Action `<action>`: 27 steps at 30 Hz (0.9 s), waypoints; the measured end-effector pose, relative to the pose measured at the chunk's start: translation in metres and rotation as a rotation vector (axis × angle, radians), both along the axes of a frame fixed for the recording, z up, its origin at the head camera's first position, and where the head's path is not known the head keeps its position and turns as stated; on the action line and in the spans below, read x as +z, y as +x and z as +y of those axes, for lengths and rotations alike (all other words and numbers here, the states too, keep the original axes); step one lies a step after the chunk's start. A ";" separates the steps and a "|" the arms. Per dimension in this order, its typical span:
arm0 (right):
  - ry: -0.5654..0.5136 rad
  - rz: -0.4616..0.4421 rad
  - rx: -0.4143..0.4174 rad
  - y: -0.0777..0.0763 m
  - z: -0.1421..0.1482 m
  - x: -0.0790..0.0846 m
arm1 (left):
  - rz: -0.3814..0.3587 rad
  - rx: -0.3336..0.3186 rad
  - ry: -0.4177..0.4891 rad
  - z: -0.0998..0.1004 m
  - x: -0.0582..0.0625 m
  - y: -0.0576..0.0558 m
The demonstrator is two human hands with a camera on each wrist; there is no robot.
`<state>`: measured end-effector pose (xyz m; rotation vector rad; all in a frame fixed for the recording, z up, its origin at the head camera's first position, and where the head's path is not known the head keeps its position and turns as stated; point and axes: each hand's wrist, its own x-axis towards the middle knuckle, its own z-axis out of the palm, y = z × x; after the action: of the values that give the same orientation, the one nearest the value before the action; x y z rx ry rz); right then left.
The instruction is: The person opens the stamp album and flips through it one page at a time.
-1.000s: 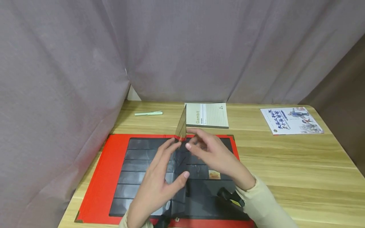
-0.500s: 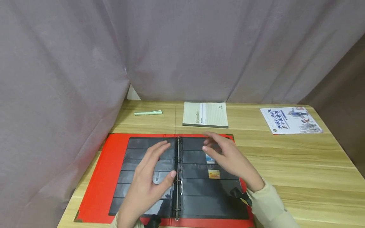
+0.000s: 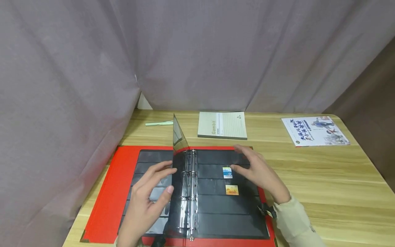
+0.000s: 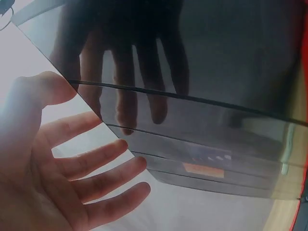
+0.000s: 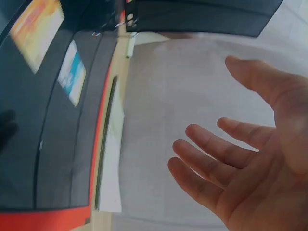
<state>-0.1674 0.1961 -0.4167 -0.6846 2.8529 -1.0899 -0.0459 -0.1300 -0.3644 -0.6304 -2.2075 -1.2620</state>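
A red ring-binder stamp album [image 3: 102, 206] lies spread out on the table. One black pocket page [image 3: 179, 192] stands raised just left of the metal rings [image 3: 193, 192]. My left hand [image 3: 146, 195] is beside its free edge, fingers extended; the left wrist view shows thumb and index tips at that edge, but contact is hard to tell. On the flat right-hand page [image 3: 228, 223] are a blue-and-white stamp [image 3: 227, 172] and an orange-yellow stamp [image 3: 232, 190]. Over that page's right side is my right hand [image 3: 260, 171], palm spread and holding nothing, its thumb near the blue stamp.
Behind the album lie a pale green pen [image 3: 158, 123] and a notebook marked Gambit [image 3: 222, 125]. A white illustrated booklet [image 3: 315, 131] is at the table's far right. Grey curtains [image 3: 216, 55] hang along the back and left.
A page standing between the hands at first lay flat half a second ago; now a page stands raised left of the rings. The hands have moved apart, uncovering the blue stamp.
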 end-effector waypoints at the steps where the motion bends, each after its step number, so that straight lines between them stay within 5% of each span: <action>1: 0.016 -0.007 -0.008 -0.002 0.001 -0.002 | 0.012 0.002 0.008 -0.002 -0.001 0.000; 9: 0.120 -0.080 -0.030 -0.014 0.011 -0.016 | 0.029 0.025 0.059 -0.018 -0.005 0.003; 17: 0.139 -0.125 -0.006 -0.026 0.023 -0.034 | 0.053 -0.061 0.138 -0.038 -0.014 0.008; 27: 0.165 -0.180 0.030 -0.037 0.030 -0.056 | -0.079 -0.048 0.126 -0.070 -0.021 0.024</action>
<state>-0.2042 0.2260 -0.4731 -0.5852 2.7301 -0.8528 -0.0219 -0.2000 -0.3857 -0.5974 -2.1664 -1.4608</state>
